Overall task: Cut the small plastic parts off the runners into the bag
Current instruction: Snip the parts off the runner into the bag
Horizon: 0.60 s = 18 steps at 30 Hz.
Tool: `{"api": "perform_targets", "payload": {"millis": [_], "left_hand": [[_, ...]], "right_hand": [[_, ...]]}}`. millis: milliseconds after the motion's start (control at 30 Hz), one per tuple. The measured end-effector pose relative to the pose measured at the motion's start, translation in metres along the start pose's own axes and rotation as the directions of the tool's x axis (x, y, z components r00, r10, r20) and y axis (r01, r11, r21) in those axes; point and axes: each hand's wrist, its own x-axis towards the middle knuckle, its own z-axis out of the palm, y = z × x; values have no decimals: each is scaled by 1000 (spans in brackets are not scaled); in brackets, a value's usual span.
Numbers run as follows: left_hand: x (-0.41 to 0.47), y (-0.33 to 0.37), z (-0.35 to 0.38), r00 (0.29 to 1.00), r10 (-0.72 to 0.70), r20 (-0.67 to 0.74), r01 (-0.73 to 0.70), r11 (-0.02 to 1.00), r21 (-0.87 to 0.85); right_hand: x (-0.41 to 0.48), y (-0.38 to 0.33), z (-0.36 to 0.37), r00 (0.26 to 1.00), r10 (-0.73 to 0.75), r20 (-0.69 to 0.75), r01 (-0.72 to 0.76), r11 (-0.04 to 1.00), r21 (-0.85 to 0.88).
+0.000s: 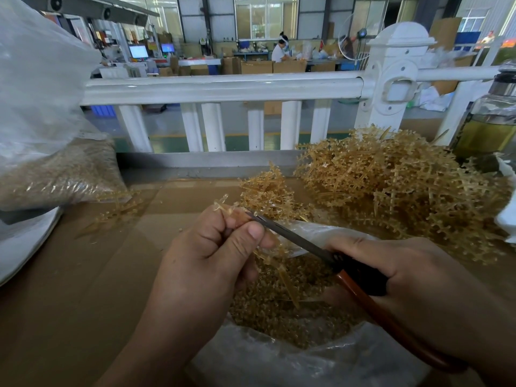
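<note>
table [83,289]: had a brown top | far right: big runner pile [405,191] lay heaped, bottle [488,129] stood behind it | centre: smaller clump [265,191] lay | left: full bag [55,174] rested, strays [117,210] just beside it | near edge: open bag [307,358] held cut parts [279,317]

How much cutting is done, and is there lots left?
A good deal is done: the near bag holds a thick layer of cut parts, and another bag on the left looks filled too. Right now the left hand pinches a runner while the right hand holds scissors against it. Lots remains: a big pile of uncut runners sits on the right.
</note>
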Motion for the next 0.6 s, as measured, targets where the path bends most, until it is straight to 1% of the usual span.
{"api": "perform_targets", "payload": {"millis": [367, 600], "left_hand": [[1, -2, -1, 1000, 8, 17, -8, 1000, -30], [1, -3, 1, 1000, -21, -1, 21, 999, -27]], "right_hand": [[0, -1, 0, 1000, -6, -12, 6, 1000, -3], [1, 3, 1, 999, -35, -15, 34, 999, -28]]}}
